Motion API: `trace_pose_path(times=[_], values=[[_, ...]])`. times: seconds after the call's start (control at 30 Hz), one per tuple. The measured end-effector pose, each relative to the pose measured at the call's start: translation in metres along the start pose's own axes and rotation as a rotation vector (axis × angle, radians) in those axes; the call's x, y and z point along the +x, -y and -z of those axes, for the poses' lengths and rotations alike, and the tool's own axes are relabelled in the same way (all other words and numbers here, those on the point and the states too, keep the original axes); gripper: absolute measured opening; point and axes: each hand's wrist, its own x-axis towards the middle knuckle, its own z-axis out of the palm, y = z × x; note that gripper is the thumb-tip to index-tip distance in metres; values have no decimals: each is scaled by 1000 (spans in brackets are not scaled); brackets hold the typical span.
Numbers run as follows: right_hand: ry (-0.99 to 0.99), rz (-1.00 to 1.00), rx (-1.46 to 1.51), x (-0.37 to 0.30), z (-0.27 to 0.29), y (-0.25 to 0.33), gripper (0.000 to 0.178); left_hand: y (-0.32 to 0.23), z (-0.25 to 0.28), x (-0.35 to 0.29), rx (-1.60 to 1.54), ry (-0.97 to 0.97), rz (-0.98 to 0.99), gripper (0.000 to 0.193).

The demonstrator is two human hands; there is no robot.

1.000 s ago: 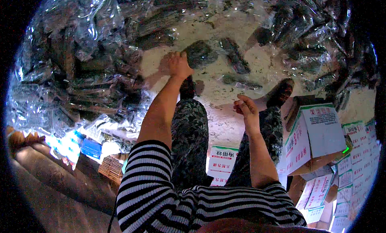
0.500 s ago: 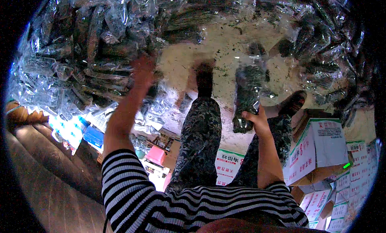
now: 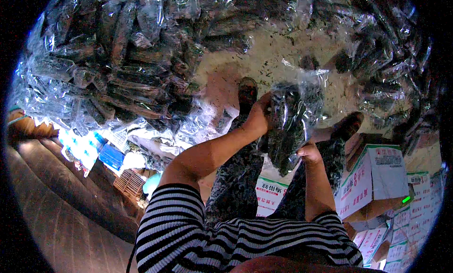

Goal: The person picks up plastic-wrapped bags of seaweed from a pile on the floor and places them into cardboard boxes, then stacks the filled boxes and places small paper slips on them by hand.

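Note:
Between my knees hangs a clear plastic bag [image 3: 292, 122] packed with dark, dried-looking stuff, its film shiny and crinkled near the top. My left hand [image 3: 261, 116] is closed on the bag's upper left side, fingers partly hidden by it. Lower down, my right hand [image 3: 309, 153] grips the bag's bottom right edge, thumb to the front. I cannot tell whether a second bag is pressed against this one. A large heap of similar bags [image 3: 137, 75] lies to the left and ahead.
More filled bags [image 3: 387, 84] are piled at the right. Dark crumbs litter the pale floor [image 3: 226, 68] beyond my feet. A white printed carton [image 3: 373, 174] stands by my right leg, with others stacked behind it. Another carton [image 3: 270, 195] sits between my legs. A blue box [image 3: 111, 156] is at the left.
My left hand has come from the left heap to the bag at the middle and closed there. The bag in my right hand now sits lower and tilted.

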Motion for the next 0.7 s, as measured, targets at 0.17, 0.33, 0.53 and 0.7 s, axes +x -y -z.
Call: trace_pose_path(times=[0.17, 0.33, 0.53, 0.7], values=[[-164, 59, 104, -8, 48, -17, 57, -48, 161, 74, 759, -402, -570, 62], [-337, 189, 115, -9, 26, -2, 35, -118, 335, 145, 1801, -663, -106, 110], [-381, 220, 79, -7, -5, 24, 43, -121, 357, 170, 1775, -490, 147, 124], [-437, 122, 226, -13, 44, -4, 55, -110, 358, 159, 1475, -611, -64, 118]])
